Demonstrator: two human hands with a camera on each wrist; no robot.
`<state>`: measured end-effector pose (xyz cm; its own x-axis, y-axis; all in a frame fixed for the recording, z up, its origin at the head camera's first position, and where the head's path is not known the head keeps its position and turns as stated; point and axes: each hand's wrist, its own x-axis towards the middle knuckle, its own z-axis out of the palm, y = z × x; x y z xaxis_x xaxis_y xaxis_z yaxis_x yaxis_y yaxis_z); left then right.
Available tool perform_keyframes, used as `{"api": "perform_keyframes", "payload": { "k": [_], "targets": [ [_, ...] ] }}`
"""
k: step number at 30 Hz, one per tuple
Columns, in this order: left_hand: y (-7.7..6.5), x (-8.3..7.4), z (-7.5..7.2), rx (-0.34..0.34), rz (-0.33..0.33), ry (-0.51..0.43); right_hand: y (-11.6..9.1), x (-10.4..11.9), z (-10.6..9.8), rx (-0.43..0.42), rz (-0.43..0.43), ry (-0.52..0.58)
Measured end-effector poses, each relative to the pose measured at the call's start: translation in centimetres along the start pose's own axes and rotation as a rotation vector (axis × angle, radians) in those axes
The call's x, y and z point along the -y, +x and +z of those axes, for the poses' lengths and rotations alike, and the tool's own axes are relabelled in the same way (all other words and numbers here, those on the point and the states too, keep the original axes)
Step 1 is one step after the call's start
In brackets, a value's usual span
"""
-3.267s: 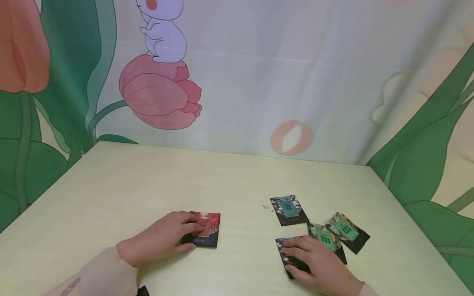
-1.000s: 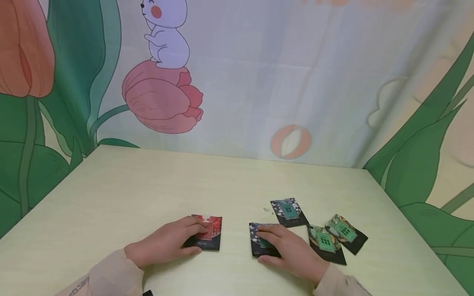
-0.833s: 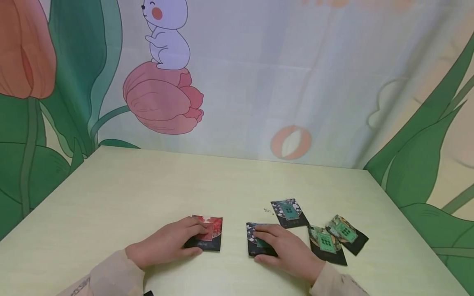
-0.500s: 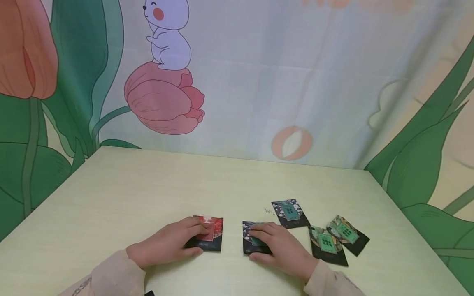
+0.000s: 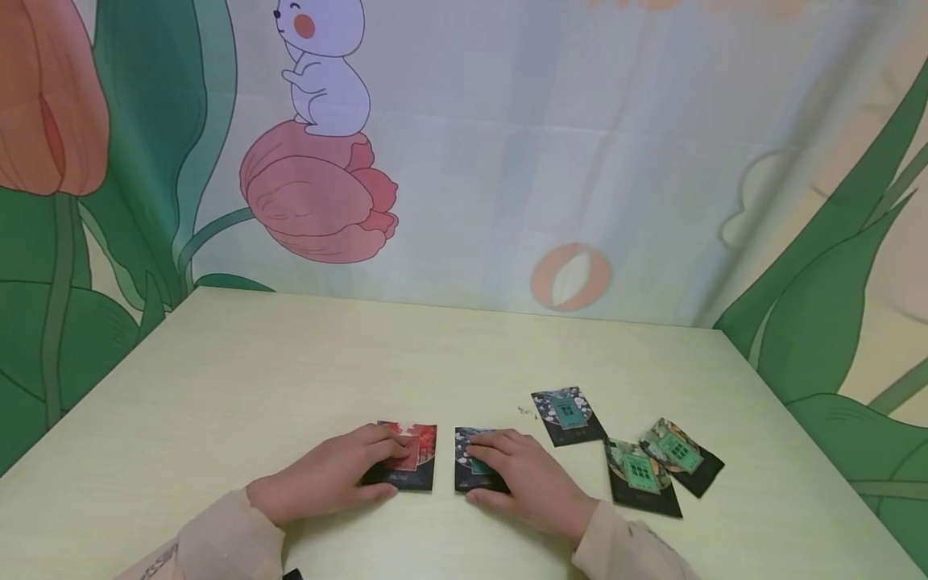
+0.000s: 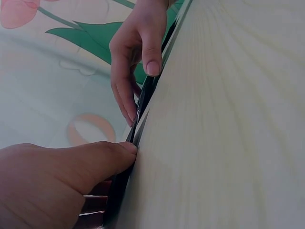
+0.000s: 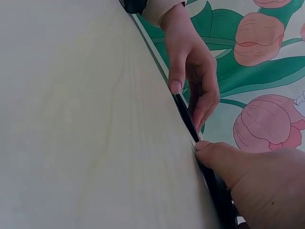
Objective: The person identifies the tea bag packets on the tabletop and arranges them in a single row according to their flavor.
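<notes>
In the head view, my left hand (image 5: 337,473) rests on a small flat sachet (image 5: 418,441) with red foliage print and a black lower part. Its fingers lie across the face; in the left wrist view the thumb (image 6: 116,153) touches the near edge. Just right of it, my right hand (image 5: 527,481) presses a dark sachet (image 5: 462,457) with white blossoms and a teal label, fingers on top. In the right wrist view its thumb (image 7: 214,155) meets that sachet's near edge. A narrow gap separates the two sachets, which lie side by side with nearly level edges.
To the right lie another blossom sachet (image 5: 568,414) and two sachets with green labels, one nearer (image 5: 641,475) and one farther right (image 5: 680,455), touching or overlapping. Small dark marks (image 5: 525,412) show on the pale table (image 5: 326,346). A printed curtain (image 5: 464,161) hangs behind.
My right hand has slid the blossom sachet leftward, from beside the green-labelled sachets to close by the red one. My left hand has stayed on the red sachet.
</notes>
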<state>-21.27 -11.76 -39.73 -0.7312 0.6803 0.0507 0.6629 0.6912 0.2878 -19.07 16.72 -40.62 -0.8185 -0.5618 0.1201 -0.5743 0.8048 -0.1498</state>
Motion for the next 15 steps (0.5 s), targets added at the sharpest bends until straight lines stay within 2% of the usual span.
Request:
{"api": "perform_keyframes", "payload": {
  "k": [8,15],
  "targets": [
    [0.04,0.13,0.11,-0.001,0.011,0.008,0.27,0.24,0.31,-0.024,-0.025,-0.016],
    [0.02,0.00,-0.04,-0.001,0.003,0.007,0.44,0.55,0.46,-0.007,-0.029,-0.013]
  ]
}}
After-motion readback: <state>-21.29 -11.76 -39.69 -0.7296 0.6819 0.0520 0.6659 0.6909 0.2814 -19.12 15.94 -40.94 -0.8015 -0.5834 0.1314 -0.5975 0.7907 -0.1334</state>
